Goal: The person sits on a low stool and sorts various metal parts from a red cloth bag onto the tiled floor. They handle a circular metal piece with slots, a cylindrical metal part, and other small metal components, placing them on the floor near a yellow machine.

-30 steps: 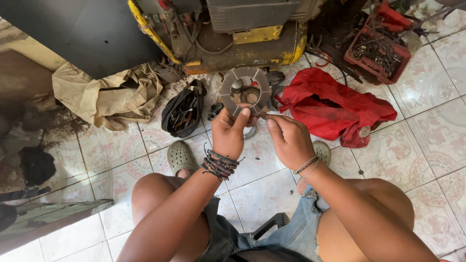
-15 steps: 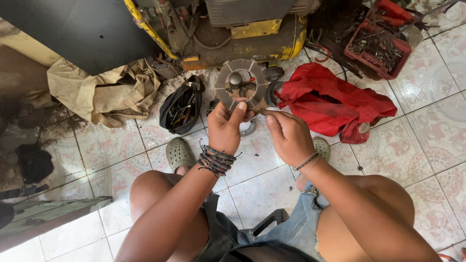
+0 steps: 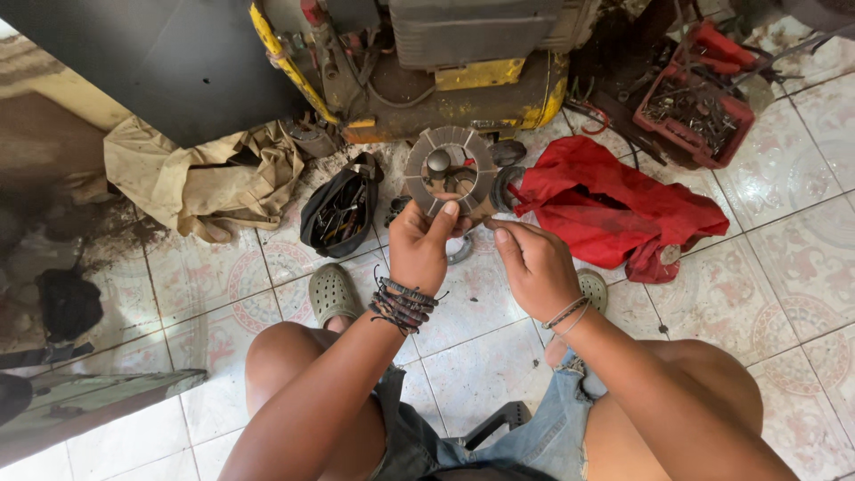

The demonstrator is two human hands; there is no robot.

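Both hands meet above the tiled floor [image 3: 499, 365], the left hand [image 3: 419, 245] pinching the lower rim of a slotted grey metal disc [image 3: 450, 169], the right hand [image 3: 534, 267] closed on something too small to identify, before a partly cropped yellow machine [image 3: 463, 80].

Crumpled red cloth [image 3: 614, 209] on the pale patterned floor tiles [image 3: 802, 258], just right of centre. Beyond it, red plastic tray of rusty metal bits [image 3: 690, 111]. Grimy yellow and dark machine body [image 3: 445, 76] along the top. Rumpled beige canvas cloth [image 3: 200, 178] to the left, beside an open black tool pouch [image 3: 338, 209]. Grey-green perforated clogs [image 3: 331, 292], one on each side. Black rag [image 3: 69, 303] at far left.
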